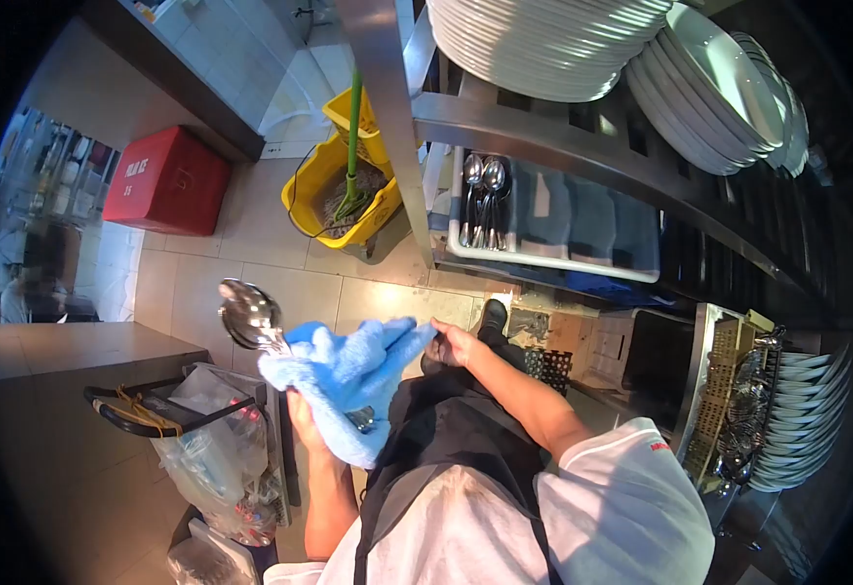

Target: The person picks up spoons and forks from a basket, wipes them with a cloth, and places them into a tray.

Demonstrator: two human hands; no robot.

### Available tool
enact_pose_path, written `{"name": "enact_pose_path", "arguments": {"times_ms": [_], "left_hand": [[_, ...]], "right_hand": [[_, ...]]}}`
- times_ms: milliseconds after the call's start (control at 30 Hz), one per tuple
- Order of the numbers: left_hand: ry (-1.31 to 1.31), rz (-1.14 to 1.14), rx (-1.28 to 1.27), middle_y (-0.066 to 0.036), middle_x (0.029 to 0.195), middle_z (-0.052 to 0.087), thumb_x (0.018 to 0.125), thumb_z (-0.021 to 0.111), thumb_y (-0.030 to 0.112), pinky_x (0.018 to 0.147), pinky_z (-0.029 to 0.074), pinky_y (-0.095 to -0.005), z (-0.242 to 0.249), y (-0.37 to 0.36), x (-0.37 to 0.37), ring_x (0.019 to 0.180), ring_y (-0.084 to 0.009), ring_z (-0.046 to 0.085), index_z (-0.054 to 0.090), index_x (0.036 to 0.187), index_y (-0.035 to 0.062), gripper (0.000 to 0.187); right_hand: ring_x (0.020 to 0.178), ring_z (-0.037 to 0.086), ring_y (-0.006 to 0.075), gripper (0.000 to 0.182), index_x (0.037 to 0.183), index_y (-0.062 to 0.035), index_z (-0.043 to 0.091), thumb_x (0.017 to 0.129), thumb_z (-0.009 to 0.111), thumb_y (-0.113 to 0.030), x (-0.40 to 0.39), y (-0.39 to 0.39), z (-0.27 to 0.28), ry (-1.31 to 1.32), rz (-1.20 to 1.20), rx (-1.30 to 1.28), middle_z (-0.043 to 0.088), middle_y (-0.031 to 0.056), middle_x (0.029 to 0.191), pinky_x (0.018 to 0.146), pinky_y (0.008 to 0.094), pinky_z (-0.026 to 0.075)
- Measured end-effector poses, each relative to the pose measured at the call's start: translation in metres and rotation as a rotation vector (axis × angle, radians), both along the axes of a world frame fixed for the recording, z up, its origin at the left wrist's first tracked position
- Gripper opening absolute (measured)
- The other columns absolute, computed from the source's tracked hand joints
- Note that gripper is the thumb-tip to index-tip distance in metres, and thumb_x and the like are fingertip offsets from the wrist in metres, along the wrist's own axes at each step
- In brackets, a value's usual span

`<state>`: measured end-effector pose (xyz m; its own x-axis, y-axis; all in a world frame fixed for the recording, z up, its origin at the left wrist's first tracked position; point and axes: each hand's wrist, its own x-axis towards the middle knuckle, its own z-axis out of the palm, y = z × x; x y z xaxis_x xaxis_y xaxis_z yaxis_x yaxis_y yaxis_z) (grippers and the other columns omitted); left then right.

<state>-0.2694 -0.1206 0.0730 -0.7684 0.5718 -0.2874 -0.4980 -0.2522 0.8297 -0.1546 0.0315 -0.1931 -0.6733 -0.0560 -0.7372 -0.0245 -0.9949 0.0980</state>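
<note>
A bunch of shiny metal spoons (251,314) points up and left, bowls outward, out of a light blue cloth (348,366). My left hand (302,417) is closed around the wrapped handles from below, mostly covered by the cloth. Under the cloth, handle ends (360,419) show on the near side. My right hand (454,344) is closed on the cloth's far right end, pulled out away from the spoons. Its fingertips are partly hidden.
A cutlery tray (553,255) with spoons in one compartment sits on the shelf ahead, below stacked white plates (553,49). Beyond stand a yellow mop bucket (324,200) and a red box (168,180). A cart with plastic bags (217,439) is at left; racked plates (802,419) are at right.
</note>
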Motion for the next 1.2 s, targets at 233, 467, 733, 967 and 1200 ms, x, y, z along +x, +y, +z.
{"name": "enact_pose_path", "arguments": {"times_ms": [233,467,733,967,1200], "left_hand": [[0.685,0.222,-0.438,-0.009,0.086,0.051,0.068,0.054,0.033,0.084,0.035,-0.036,0.075,-0.004,-0.011,0.09,-0.0229,0.048,0.046,0.099,0.0019,0.045],[1.062,0.148,-0.594,-0.01,0.089,0.053,0.085,0.027,0.038,0.084,0.034,-0.0356,0.082,-0.035,-0.028,0.088,-0.0207,0.049,0.047,0.093,0.0031,0.041],[-0.058,0.318,-0.129,-0.004,0.091,0.052,0.083,0.041,0.049,0.083,0.036,-0.0358,0.03,-0.044,-0.034,0.087,-0.0193,0.048,0.05,0.092,0.0101,0.041],[-0.035,-0.395,-0.401,0.003,0.075,0.052,0.084,0.048,0.021,0.066,0.038,-0.0211,-0.089,-0.022,-0.025,0.071,-0.0061,0.046,0.053,0.093,0.0057,0.018],[0.468,-0.738,-0.553,0.001,0.065,0.049,0.081,0.053,0.019,0.053,0.036,-0.0272,-0.067,0.058,0.013,0.059,-0.0088,0.042,0.053,0.073,0.0031,0.018]], "right_hand": [[0.084,0.055,0.0201,0.03,0.09,-0.011,0.052,0.085,0.041,-0.039,0.004,0.032,0.133,0.031,-0.28,0.315,0.057,0.0058,0.081,0.078,0.0398,0.044],[0.099,0.05,0.0228,0.034,0.101,-0.0059,0.049,0.085,0.04,-0.034,-0.045,-0.003,0.027,0.682,-0.58,-0.596,0.053,0.0118,0.102,0.091,0.0409,0.036],[0.102,0.047,0.019,0.033,0.114,-0.0041,0.039,0.084,0.042,-0.017,-0.015,0.041,0.108,0.357,-0.292,1.24,0.048,0.009,0.113,0.09,0.0317,0.037],[0.1,0.045,0.017,0.032,0.113,-0.0038,0.043,0.083,0.048,-0.014,-0.024,0.04,0.136,0.597,-0.012,1.527,0.047,0.0061,0.111,0.089,0.0296,0.035],[0.099,0.048,0.0204,0.033,0.105,-0.0017,0.049,0.073,0.053,-0.01,-0.018,0.055,0.101,-0.111,0.091,2.135,0.053,0.0106,0.103,0.089,0.0316,0.034]]}}
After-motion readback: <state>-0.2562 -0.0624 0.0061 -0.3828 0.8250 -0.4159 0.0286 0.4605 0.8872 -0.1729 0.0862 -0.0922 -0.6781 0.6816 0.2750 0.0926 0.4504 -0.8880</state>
